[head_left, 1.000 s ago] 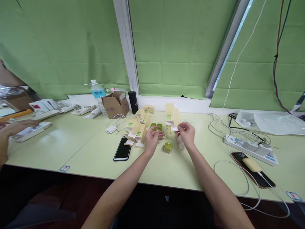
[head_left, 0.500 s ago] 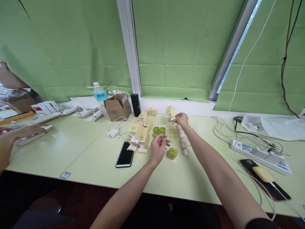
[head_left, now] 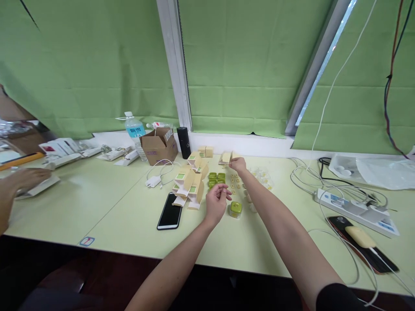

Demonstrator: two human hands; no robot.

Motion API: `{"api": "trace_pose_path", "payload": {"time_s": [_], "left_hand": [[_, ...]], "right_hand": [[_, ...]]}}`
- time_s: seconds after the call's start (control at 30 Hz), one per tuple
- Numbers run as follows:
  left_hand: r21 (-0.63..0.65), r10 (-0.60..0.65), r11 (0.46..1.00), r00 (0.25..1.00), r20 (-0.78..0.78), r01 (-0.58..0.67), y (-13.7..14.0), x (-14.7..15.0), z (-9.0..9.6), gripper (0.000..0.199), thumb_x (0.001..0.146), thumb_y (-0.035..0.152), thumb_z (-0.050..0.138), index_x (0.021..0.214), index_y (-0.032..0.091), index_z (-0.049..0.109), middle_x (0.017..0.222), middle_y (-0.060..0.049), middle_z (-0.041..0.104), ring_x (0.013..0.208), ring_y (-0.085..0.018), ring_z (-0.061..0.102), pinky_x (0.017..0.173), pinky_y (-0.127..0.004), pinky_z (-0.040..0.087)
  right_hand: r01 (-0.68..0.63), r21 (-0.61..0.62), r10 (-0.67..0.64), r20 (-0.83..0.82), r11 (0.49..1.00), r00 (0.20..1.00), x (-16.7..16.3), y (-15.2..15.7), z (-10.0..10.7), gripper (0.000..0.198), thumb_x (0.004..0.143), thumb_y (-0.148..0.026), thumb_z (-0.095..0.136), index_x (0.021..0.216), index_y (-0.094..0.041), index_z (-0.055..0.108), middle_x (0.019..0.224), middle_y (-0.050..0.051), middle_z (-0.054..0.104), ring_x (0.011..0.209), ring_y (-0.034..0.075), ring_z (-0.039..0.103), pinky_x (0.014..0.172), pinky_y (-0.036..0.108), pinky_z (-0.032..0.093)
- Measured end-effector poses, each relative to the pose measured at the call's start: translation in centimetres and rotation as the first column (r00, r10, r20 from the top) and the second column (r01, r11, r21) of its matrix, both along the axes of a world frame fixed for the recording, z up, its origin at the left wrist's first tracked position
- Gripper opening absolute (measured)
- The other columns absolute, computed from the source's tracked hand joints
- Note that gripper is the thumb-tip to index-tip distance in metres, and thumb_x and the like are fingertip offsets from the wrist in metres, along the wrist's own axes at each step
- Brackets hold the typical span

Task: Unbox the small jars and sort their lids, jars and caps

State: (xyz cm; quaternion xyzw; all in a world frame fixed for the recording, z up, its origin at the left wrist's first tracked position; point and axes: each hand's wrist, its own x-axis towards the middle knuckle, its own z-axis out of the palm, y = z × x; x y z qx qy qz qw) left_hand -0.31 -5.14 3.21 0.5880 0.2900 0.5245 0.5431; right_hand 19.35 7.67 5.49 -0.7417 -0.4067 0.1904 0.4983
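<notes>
My right hand [head_left: 238,165] reaches to the back of the table, its fingers closed at the flap of a small cream cardboard box [head_left: 225,158]. Nearer to me, my left hand [head_left: 217,201] hovers with loosely curved fingers apart and nothing visible in them. Just right of it stands a small clear jar with a green lid [head_left: 236,207]. Beyond the left hand lie several square green lids [head_left: 221,176], partly covered by it. Small yellowish pieces [head_left: 232,180] lie in rows beside them. My right forearm hides much of a row of clear jars [head_left: 253,208].
Several opened cream boxes [head_left: 194,188] stand left of my left hand, by a black phone [head_left: 170,211]. Behind are a brown carton [head_left: 158,147] and a black bottle [head_left: 183,143]. A power strip [head_left: 356,212] with cables lies right. Another person's hand [head_left: 29,178] works far left.
My right hand has moved left, and the small box at its fingers has tipped lower. My left hand stays nearly still. The other person's hand has shifted left.
</notes>
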Motion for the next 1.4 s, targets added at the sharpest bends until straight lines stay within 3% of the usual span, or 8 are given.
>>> {"api": "trace_pose_path", "payload": {"time_s": [0.2,0.33,0.47,0.6,0.77,0.97,1.13,1.4], "left_hand": [[0.009,-0.014,1.000,0.999,-0.033,0.014,0.7,-0.1,-0.2,0.011,0.085,0.021,0.060,0.095,0.018,0.062,0.077,-0.003,0.071,0.063,-0.014,0.069,0.065,-0.027,0.054],[0.126,-0.097,0.983,0.964,-0.246,0.131,1.2,-0.7,0.0,0.035,0.069,0.004,0.055,0.100,0.019,0.062,0.090,-0.006,0.074,0.080,-0.018,0.071,0.078,-0.032,0.055],[0.226,-0.147,0.913,0.792,-0.593,0.339,1.3,-1.9,0.7,0.059,0.061,0.001,0.054,0.114,0.024,0.063,0.108,-0.007,0.074,0.112,-0.027,0.064,0.103,-0.046,0.045],[0.239,-0.153,0.828,0.615,-0.773,0.507,1.2,-2.8,1.3,0.066,0.067,0.010,0.060,0.131,0.027,0.059,0.119,-0.008,0.070,0.124,-0.034,0.053,0.106,-0.050,0.039],[0.245,-0.104,0.816,0.549,-0.829,0.524,0.7,-2.4,0.9,0.056,0.072,0.029,0.073,0.127,0.024,0.063,0.121,-0.011,0.067,0.122,-0.037,0.051,0.101,-0.046,0.040],[0.291,-0.048,0.831,0.582,-0.812,0.474,0.2,-1.5,0.7,0.032,0.070,0.035,0.079,0.098,0.021,0.071,0.092,-0.008,0.067,0.106,-0.035,0.055,0.093,-0.044,0.040],[0.344,0.005,0.820,0.595,-0.803,0.458,-0.2,-1.3,1.1,0.020,0.067,0.033,0.080,0.080,0.021,0.069,0.083,-0.007,0.064,0.100,-0.034,0.054,0.088,-0.043,0.040],[0.366,0.020,0.810,0.602,-0.799,0.458,0.0,-1.4,0.7,0.025,0.066,0.036,0.080,0.084,0.022,0.069,0.084,-0.007,0.065,0.100,-0.034,0.052,0.089,-0.044,0.039]], "right_hand": [[0.054,0.188,-0.037,-0.096,0.981,0.995,-0.3,-5.1,0.1,0.014,0.082,-0.018,0.058,0.088,-0.016,0.071,0.093,0.010,0.078,0.087,0.019,0.076,0.080,0.029,0.061],[0.011,0.328,0.020,-0.091,0.945,0.996,-1.1,-11.0,-0.3,0.016,0.086,-0.027,0.054,0.089,-0.018,0.067,0.088,0.008,0.075,0.083,0.020,0.074,0.071,0.032,0.062],[-0.102,0.302,0.056,0.156,0.948,0.986,-1.9,-17.1,-1.0,0.019,0.085,-0.030,0.057,0.096,-0.021,0.069,0.088,0.005,0.074,0.076,0.019,0.068,0.069,0.032,0.056],[-0.177,0.207,0.100,0.337,0.962,0.936,-2.5,-20.7,-1.7,0.019,0.087,-0.027,0.055,0.099,-0.023,0.068,0.086,0.004,0.072,0.072,0.019,0.063,0.063,0.031,0.049],[-0.341,0.134,0.206,0.578,0.931,0.790,-3.8,-21.5,-1.9,0.013,0.087,-0.021,0.057,0.089,-0.024,0.069,0.085,0.004,0.072,0.085,0.024,0.061,0.073,0.036,0.047],[-0.430,0.007,0.297,0.714,0.903,0.634,-5.0,-21.2,-2.2,0.009,0.085,-0.015,0.064,0.083,-0.022,0.069,0.089,0.007,0.073,0.088,0.025,0.057,0.076,0.037,0.046],[-0.451,0.024,0.298,0.718,0.892,0.629,-4.7,-20.8,-2.8,0.017,0.088,-0.010,0.057,0.078,-0.022,0.063,0.087,0.005,0.072,0.089,0.024,0.059,0.079,0.036,0.044],[-0.445,0.060,0.310,0.635,0.893,0.708,-4.3,-20.9,-2.9,0.013,0.092,-0.017,0.054,0.083,-0.023,0.062,0.094,0.006,0.074,0.089,0.023,0.063,0.082,0.036,0.046]]}}
